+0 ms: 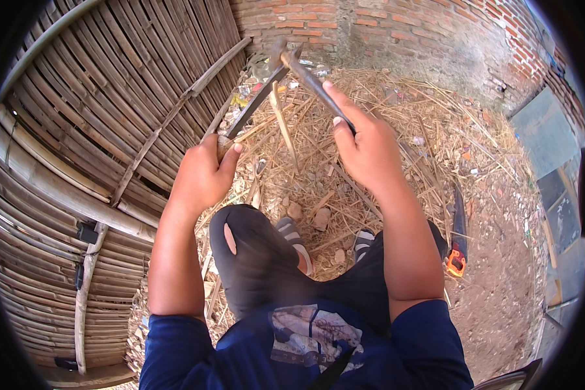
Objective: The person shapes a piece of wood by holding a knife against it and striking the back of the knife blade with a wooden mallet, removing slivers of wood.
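Observation:
My left hand (205,172) is wrapped round the wooden handle of a machete (256,105), its dark blade slanting away up and to the right. In my right hand (368,146) is a hammer (312,81), gripped by its dark handle with the index finger laid along it. The hammer head overlaps the blade near its tip; whether they touch I cannot tell. Below the blade a pale split bamboo strip (281,120) stands roughly upright, its top close to the blade's edge. How the strip is supported does not show.
Bamboo slat walling (130,84) rises on the left, a brick wall (409,42) at the back. Bamboo scraps and straw (448,130) litter the ground. A handsaw with an orange handle (457,260) lies to the right of my knees. Grey panels (546,130) stand at far right.

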`<action>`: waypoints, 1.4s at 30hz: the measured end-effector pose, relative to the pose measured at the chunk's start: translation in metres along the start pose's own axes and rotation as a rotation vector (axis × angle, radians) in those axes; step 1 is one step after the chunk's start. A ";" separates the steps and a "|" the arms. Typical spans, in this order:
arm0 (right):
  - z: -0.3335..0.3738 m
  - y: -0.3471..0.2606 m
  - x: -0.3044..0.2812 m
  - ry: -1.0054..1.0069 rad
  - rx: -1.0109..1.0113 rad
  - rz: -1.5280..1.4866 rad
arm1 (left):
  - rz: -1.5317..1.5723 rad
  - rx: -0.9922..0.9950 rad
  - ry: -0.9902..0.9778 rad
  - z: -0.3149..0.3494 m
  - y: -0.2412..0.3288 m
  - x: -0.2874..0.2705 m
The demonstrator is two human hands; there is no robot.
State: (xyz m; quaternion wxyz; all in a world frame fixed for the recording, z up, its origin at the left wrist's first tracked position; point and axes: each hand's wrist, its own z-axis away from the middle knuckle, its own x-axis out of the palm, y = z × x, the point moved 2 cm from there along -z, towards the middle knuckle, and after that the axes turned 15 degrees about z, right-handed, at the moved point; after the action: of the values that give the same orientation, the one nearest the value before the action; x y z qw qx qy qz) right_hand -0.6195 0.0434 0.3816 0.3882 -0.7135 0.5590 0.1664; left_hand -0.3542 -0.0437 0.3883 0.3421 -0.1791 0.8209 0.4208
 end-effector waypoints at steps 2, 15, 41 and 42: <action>0.001 -0.004 -0.006 0.062 0.021 -0.129 | 0.003 0.007 0.006 0.001 -0.002 0.000; 0.001 0.000 0.003 -0.012 -0.023 0.027 | 0.019 -0.035 0.038 -0.006 -0.001 0.002; -0.002 0.003 0.012 -0.008 -0.017 0.004 | -0.016 -0.083 0.033 -0.001 0.001 0.001; -0.002 0.005 0.008 -0.008 0.006 -0.020 | -0.008 -0.088 0.032 0.000 0.001 0.002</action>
State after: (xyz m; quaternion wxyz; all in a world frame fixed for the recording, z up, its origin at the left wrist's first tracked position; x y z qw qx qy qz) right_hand -0.6214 0.0361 0.3753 0.3941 -0.7173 0.5507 0.1638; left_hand -0.3564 -0.0432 0.3880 0.3224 -0.2041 0.8061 0.4523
